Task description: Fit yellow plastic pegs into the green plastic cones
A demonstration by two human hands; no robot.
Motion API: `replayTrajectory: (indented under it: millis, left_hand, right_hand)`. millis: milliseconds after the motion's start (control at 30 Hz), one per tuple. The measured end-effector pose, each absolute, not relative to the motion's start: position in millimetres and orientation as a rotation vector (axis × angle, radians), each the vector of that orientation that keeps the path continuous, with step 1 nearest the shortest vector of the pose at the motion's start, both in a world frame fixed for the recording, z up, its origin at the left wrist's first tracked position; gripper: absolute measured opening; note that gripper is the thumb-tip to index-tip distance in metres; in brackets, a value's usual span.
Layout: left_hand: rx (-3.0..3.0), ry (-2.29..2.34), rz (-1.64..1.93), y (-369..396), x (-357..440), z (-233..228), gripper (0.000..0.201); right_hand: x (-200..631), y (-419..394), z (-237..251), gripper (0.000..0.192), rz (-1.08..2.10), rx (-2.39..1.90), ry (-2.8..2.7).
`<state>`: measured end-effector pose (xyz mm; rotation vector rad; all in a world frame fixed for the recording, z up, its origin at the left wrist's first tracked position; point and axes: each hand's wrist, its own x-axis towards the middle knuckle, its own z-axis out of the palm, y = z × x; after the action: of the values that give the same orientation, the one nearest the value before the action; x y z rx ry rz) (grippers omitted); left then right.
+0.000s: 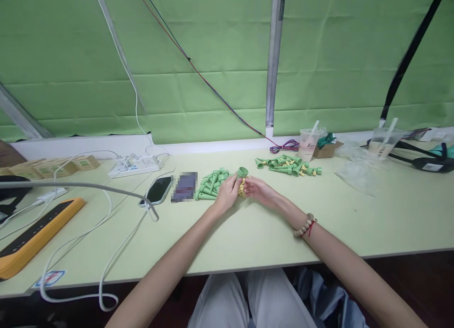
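Note:
My left hand [227,192] is closed around a green plastic spike [242,172], whose round, wide end points up and away from me. Right beside it, my right hand [260,192] has its fingers bent together at a cluster of small yellow plastic pieces [241,188]; what lies between the fingertips is too small to make out. A heap of similar green spikes [212,182] lies just left of my left hand, partly covered by it. Farther right is a second group of green spikes [292,165], with yellow pieces among them.
A phone [159,191] and a blurred dark rectangle [184,186] lie left of the heap. Loose white cables [106,214] and an orange power strip [42,233] occupy the left side. Plastic cups [308,143], a small carton [327,150] and clear bags [356,176] stand at right.

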<state>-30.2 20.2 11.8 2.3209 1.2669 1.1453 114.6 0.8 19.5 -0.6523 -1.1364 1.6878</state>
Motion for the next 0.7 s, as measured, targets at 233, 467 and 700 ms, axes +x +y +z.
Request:
replayTrajectory:
  millis: [233, 467, 700]
  left_hand:
    - [2.19, 1.122, 1.088, 16, -26, 7, 0.038]
    - [2.263, 1.172, 1.047, 11, -25, 14, 0.038]
    - [2.367, 1.082, 1.001, 16, -32, 20, 0.045]
  right_hand:
    - [114, 3, 13, 0.03, 1.673, -0.621, -1.279]
    - [114, 4, 14, 0.033, 1.324, -0.774, -1.481]
    - [121, 2, 18, 0.035, 1.211, -0.811, -1.645]
